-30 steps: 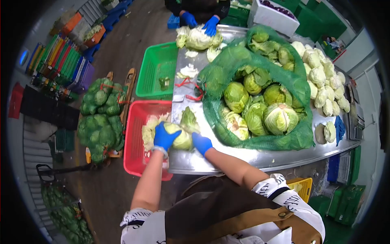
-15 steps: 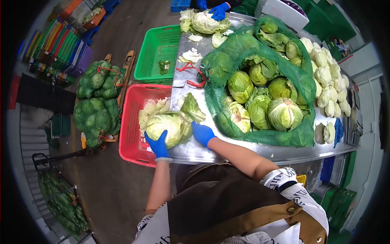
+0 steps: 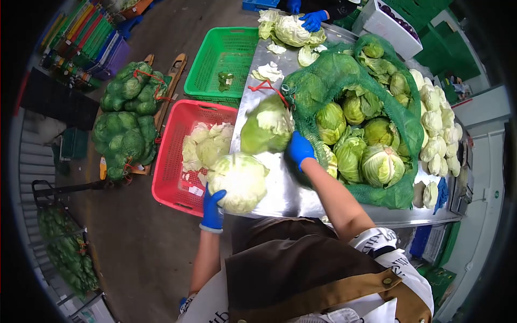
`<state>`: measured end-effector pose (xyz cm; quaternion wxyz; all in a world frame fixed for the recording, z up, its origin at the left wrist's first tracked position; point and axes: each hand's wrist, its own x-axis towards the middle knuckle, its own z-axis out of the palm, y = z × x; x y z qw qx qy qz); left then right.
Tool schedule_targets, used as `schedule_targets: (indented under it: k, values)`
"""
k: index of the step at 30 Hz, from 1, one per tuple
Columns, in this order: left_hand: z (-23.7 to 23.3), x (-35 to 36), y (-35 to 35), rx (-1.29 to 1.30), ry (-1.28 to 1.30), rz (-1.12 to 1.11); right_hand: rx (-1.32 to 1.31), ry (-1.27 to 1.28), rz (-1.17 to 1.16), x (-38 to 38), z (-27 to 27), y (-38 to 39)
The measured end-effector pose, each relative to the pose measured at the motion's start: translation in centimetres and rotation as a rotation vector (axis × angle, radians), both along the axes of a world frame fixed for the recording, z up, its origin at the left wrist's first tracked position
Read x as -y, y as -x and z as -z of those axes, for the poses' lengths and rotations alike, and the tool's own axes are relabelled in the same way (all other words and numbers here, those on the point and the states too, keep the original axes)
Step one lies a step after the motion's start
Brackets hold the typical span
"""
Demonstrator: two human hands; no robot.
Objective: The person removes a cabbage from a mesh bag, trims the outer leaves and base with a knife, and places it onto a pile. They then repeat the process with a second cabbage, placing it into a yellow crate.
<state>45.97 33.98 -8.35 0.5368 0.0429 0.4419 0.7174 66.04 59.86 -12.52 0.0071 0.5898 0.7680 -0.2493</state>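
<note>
My left hand (image 3: 212, 209) grips the lower left side of a pale round cabbage (image 3: 238, 183), which is held at the table's edge beside the red crate (image 3: 161, 180). In my right hand (image 3: 300, 149) are large green outer cabbage leaves (image 3: 265, 128), smeared by motion, hanging over the metal table (image 3: 277, 185) apart from the cabbage. The fingertips of that hand are partly hidden. Just right of it lies a green mesh sack (image 3: 307, 89), opened wide, with several whole cabbages (image 3: 382, 165) inside.
Loose pale leaves (image 3: 207, 145) lie in the red crate. Behind it stands a green crate (image 3: 196, 70). Across the table, a co-worker's gloved hand (image 3: 314, 21) rests on another cabbage (image 3: 292, 31). Trimmed cabbages (image 3: 435, 121) are piled at the right; filled sacks (image 3: 125, 137) sit on a pallet.
My right hand has moved up and right, pulling the green leaves away from the cabbage. The cabbage in my left hand has shifted slightly right and down and looks paler.
</note>
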Motion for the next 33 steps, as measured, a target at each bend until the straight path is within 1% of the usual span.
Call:
schedule_targets:
  k: [1,3,4,5,8,9,11,12,13,14,15,16,17,18,20,21,23,24,25,26,27,28,29,30,31,32,33]
  values:
    - [0.0,-0.2,-0.5,0.018,0.031,0.014,-0.134,-0.037,-0.101,0.7,-2.0,0.3]
    - [-0.1,-1.2,-1.7,-0.127,0.15,0.098,-0.391,-0.097,-0.299,3.1,-6.2,0.1]
    - [-0.1,-1.8,-2.0,-0.203,0.196,0.134,-0.387,-0.058,-0.386,5.0,-6.9,0.1]
    - [2.3,-2.1,-2.2,-0.242,0.211,0.133,-0.414,-0.026,-0.492,6.4,-6.4,0.2]
    - [4.2,-2.5,-2.0,-0.119,0.251,0.126,-0.472,0.009,-0.553,9.4,-3.8,0.4]
    - [4.6,-2.6,-2.4,-0.131,0.278,0.09,-0.433,0.045,-0.531,9.9,-4.0,0.9]
    - [5.4,-2.7,-2.2,-0.218,0.263,0.174,-0.361,0.115,-0.497,10.2,-4.9,2.4]
    - [5.6,-2.8,-2.0,-0.267,0.253,0.223,-0.313,0.136,-0.489,10.0,-4.4,2.9]
    - [5.7,-3.1,-2.2,-0.199,0.282,0.142,-0.264,0.155,-0.478,9.5,-3.6,3.3]
    - [5.5,-3.1,-2.5,-0.253,0.295,0.156,-0.215,0.168,-0.469,8.4,-2.6,3.6]
    - [5.2,-3.2,-2.7,-0.307,0.306,0.17,-0.226,0.242,-0.302,6.8,-0.1,3.8]
    - [4.9,-3.5,-2.8,-0.365,0.311,0.18,-0.251,0.195,-0.176,5.0,0.1,4.1]
    - [8.1,-2.5,-2.8,-0.602,0.258,0.214,-0.278,0.101,-0.261,3.8,1.0,4.1]
    - [6.6,-2.2,-3.1,-0.53,0.194,0.203,-0.309,0.015,-0.335,3.5,0.9,4.5]
    - [7.8,-0.9,-2.6,-0.436,0.187,0.188,-0.312,0.052,-0.535,4.5,0.9,4.6]
    - [8.0,-0.5,-1.8,-0.373,0.201,0.244,-0.306,0.065,-0.641,4.6,0.4,4.6]
    - [8.5,-0.2,0.0,-0.245,0.221,0.349,-0.198,0.076,-0.366,2.7,1.7,4.7]
    - [7.7,-0.6,0.2,-0.338,0.154,0.418,-0.143,0.086,-0.231,1.7,2.2,4.7]
    - [6.0,-1.4,0.8,-0.429,0.09,0.486,-0.096,0.054,-0.181,1.2,1.9,4.6]
    - [4.4,-2.2,1.5,-0.519,0.027,0.556,-0.161,-0.02,-0.223,1.6,1.8,4.7]
    - [3.7,-3.0,1.8,-0.578,0.033,0.627,-0.223,-0.095,-0.266,2.1,1.5,4.8]
    - [3.9,-3.8,2.0,-0.619,0.065,0.681,-0.281,-0.175,-0.313,2.3,-0.3,5.1]
    - [4.1,-4.7,2.1,-0.66,0.092,0.736,-0.516,-0.201,-0.413,3.7,-2.1,5.1]
    - [4.4,-5.5,2.3,-0.704,0.118,0.788,-0.674,-0.157,-0.474,4.8,-2.4,5.7]
    - [4.6,-6.2,2.4,-0.771,0.048,0.703,-0.615,0.023,-0.526,5.3,-2.4,5.7]
    - [4.7,-6.1,2.3,-0.782,0.039,0.618,-0.551,0.206,-0.57,5.7,-2.4,5.5]
    - [4.8,-6.0,2.2,-0.498,0.047,0.407,-0.466,0.348,-0.447,5.6,-3.1,5.0]
